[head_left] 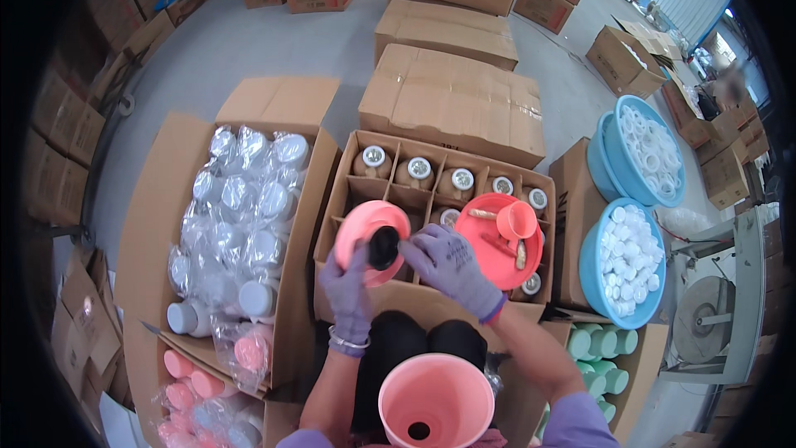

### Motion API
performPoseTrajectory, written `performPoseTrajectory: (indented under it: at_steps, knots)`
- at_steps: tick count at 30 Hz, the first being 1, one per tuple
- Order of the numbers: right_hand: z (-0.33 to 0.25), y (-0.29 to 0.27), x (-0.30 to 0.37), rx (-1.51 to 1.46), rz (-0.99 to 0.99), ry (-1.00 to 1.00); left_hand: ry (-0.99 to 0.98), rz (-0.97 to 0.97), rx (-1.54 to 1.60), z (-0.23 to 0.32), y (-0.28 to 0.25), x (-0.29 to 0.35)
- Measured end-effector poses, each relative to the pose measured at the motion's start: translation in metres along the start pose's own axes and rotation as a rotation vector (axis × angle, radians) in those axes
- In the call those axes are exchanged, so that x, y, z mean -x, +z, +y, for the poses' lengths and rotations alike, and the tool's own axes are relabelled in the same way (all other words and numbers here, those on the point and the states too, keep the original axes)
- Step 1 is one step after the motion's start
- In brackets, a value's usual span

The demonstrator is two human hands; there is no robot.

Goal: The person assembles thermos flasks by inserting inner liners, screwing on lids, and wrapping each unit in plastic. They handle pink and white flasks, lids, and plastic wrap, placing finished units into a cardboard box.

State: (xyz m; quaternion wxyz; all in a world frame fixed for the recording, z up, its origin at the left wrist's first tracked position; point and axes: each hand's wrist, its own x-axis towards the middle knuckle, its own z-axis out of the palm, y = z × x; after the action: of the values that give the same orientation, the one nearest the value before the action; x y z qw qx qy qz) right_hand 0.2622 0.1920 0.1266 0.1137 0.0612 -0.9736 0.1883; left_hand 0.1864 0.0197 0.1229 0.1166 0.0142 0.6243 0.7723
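My left hand (348, 294), in a grey-purple glove, grips a pink round shell (353, 229) with a dark round piece (384, 249) at its middle. My gloved right hand (446, 261) reaches in from the right, its fingers curled at the edge of that dark piece. What the fingertips hold is too small to tell. Below both hands, a pink tapered shell (439, 390) with a hole in its base rests at my lap. Just right of my right hand, a pink round tray (473, 241) carries a small pink cup (516, 220) and several short stick-like pieces.
A divided carton (348, 207) holds several silver-topped flask liners (419, 169) beneath the tray. At left stands a carton of bagged white-capped bottles (236, 191), with pink ones nearer. Blue basins (593, 278) of white caps and rings stand right, above green-capped pieces (609, 377). Closed cartons (452, 99) lie beyond.
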Motion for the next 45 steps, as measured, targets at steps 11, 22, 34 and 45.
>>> performPoseTrajectory:
  at_steps: [11, 22, 34, 45]
  knots:
    - [0.223, 0.155, -0.089, 0.133, -0.031, 0.573, 0.034, -0.028, 0.008, -0.055, 0.0, -0.037]
    - [0.039, -0.062, -0.042, 0.209, 0.438, -0.022, -0.585, -0.522, 0.815, -0.053, 0.03, -0.055]
    - [-0.104, -0.124, 0.107, -0.328, 0.534, 0.091, 0.087, -0.798, 0.309, 0.034, 0.016, 0.064]
    - [-0.114, -0.097, 0.121, -0.83, -0.343, 0.353, -0.551, -0.481, 0.684, 0.021, -0.092, 0.11]
